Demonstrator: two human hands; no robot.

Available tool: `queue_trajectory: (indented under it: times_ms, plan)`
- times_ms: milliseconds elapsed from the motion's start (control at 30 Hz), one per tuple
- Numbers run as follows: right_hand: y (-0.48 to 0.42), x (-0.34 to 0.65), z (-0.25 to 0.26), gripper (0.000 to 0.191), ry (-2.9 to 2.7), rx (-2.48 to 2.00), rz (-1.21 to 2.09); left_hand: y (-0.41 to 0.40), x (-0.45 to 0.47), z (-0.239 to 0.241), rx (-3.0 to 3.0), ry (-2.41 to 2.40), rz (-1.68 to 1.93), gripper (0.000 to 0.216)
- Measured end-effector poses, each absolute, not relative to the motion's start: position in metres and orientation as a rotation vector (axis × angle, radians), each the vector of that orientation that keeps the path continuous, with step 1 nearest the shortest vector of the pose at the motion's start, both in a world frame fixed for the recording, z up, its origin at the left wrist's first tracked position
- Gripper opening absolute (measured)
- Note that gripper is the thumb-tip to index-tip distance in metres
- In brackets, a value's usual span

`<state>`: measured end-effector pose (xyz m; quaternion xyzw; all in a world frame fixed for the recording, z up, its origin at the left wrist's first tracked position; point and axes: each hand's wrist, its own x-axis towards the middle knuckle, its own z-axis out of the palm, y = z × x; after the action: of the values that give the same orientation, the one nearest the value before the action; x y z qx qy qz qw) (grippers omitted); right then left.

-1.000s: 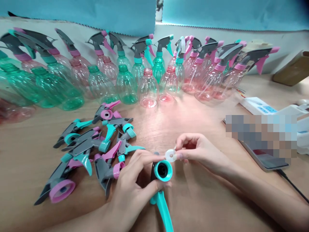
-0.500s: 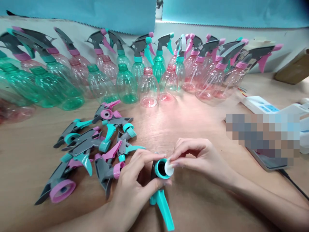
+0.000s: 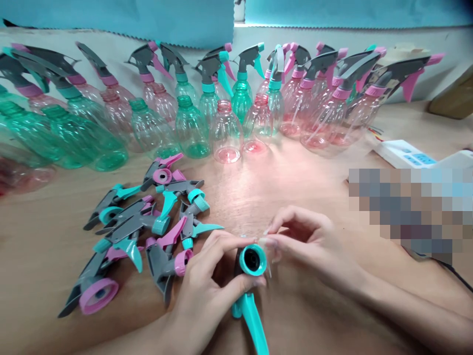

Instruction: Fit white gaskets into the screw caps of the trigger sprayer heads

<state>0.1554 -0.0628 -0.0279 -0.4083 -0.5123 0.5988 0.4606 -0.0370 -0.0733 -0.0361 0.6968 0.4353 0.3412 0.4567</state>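
My left hand [image 3: 205, 291] grips a grey spray head [image 3: 253, 260] low in the middle of the view. Its teal screw collar faces me and its teal trigger [image 3: 254, 323] points down toward me. My right hand [image 3: 310, 241] is right of the collar, with thumb and forefinger pinched together against its rim. The small white washer seen earlier does not show, and the inside of the collar looks dark. I cannot make out whether anything is between the right fingertips.
A pile of loose spray heads [image 3: 148, 222] in teal, pink and grey lies left of my hands on the wooden table [image 3: 303, 182]. Green and pink clear bottles [image 3: 225, 130], many capped, line the back. A white power strip [image 3: 404, 155] and a cable [image 3: 456, 278] lie right.
A second ago my right hand held a white washer above the collar. It brought the washer to the collar's mouth. Now the washer is out of sight and the fingers rest at the rim.
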Motion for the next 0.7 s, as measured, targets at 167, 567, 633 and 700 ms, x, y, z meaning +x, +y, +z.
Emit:
queue_trajectory:
  times_ms: [167, 567, 633, 700]
  plan:
    - [-0.047, 0.172, -0.017, 0.020, -1.547, -1.168, 1.476, -0.071, -0.037, -0.036, 1.607, 1.151, 0.829, 0.027]
    - [-0.053, 0.167, -0.030, 0.039, -2.380, -1.055, 1.088, -0.073, -0.041, -0.037, 1.563, 1.231, 0.939, 0.026]
    - [-0.056, 0.165, -0.032, 0.029, -2.380, -1.055, 1.061, -0.073, -0.040, -0.037, 1.566, 1.232, 0.948, 0.026]
    - [-0.058, 0.165, -0.033, 0.024, -2.366, -1.051, 1.081, -0.072, -0.039, -0.037, 1.569, 1.230, 0.953, 0.025]
